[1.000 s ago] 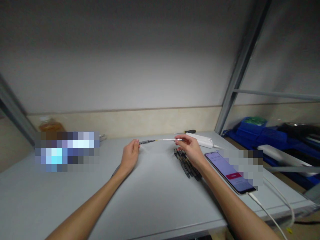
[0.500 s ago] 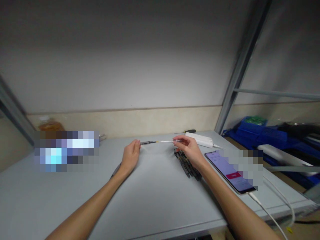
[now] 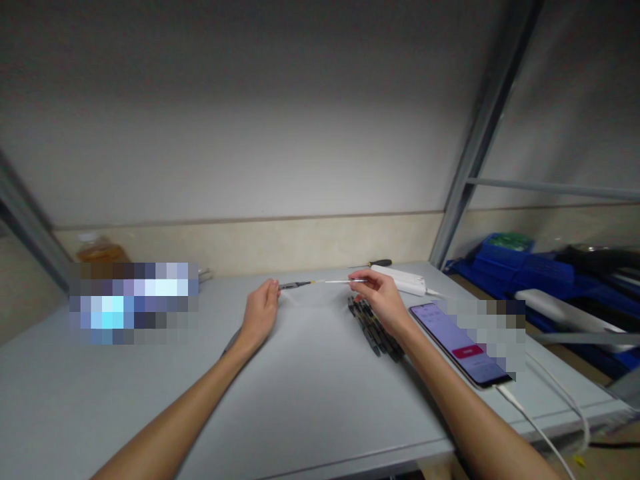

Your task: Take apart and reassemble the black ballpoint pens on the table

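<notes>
- Fingers (image 3: 274,288) of left hand (image 3: 260,313) pinched together on the dark end of a thin pen refill (image 3: 320,283); right hand (image 3: 383,297) pinches the pale far end between thumb and fingertips.
- Refill runs roughly level between the two hands, held just above the grey table (image 3: 300,387), near its back edge. Dark tip section at the left, small yellowish band next, clear/white tube toward the right.
- Both forearms come in from the bottom corners and converge toward the middle of the table.
- Near right edge: phone (image 3: 463,343), screen lit, lying flat with a white cable (image 3: 540,427) plugged into its near end and trailing off the table's front corner.
- Just left of the phone, under the right wrist: bundle of dark pens (image 3: 375,330) lying on the table, aligned diagonally.
- Behind the right hand: white power strip (image 3: 403,280) on the table, and beyond it a screwdriver (image 3: 373,264) with a black handle against the back wall.
- Far left: blurred patch on the table, with an amber-coloured item (image 3: 103,252) behind it; cannot tell what it is.
- Far right, off the table: metal rack upright (image 3: 480,133) and blue bins (image 3: 510,263) beside it.
</notes>
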A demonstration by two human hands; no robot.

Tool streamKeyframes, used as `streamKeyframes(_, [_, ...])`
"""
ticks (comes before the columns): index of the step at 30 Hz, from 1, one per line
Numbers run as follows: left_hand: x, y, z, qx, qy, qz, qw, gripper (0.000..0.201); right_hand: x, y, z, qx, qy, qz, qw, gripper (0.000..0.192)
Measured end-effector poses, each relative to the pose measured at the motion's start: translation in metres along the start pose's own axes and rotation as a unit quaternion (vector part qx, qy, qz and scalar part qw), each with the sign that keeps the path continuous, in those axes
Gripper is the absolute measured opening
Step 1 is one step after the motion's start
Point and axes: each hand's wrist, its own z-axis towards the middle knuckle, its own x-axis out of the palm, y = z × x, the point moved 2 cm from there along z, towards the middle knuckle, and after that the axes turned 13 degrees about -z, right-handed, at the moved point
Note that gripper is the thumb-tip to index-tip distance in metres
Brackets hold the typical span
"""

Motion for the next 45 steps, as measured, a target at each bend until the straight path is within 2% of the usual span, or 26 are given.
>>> streamKeyframes(20, [0.001,-0.001,-0.001,-0.003,0.003,0.000,1.000,0.040,0.001,-0.003,0.000,-0.018,0.011,-0.009,1.000,0.026])
streamKeyframes(31, [0.010,0.001,-0.007,-0.005,0.068,-0.048,0.997,0.037,0.005,0.003,-0.007,-0.030,0.059,-0.070,0.995,0.023])
streamKeyframes(36, [0.011,0.000,-0.006,-0.021,0.083,-0.057,0.995,0.037,0.004,0.001,-0.005,-0.029,0.064,-0.092,0.993,0.024])
streamKeyframes(45, [0.011,0.004,-0.004,-0.042,0.103,-0.097,0.989,0.037,0.002,-0.009,-0.001,-0.071,0.065,-0.151,0.984,0.022])
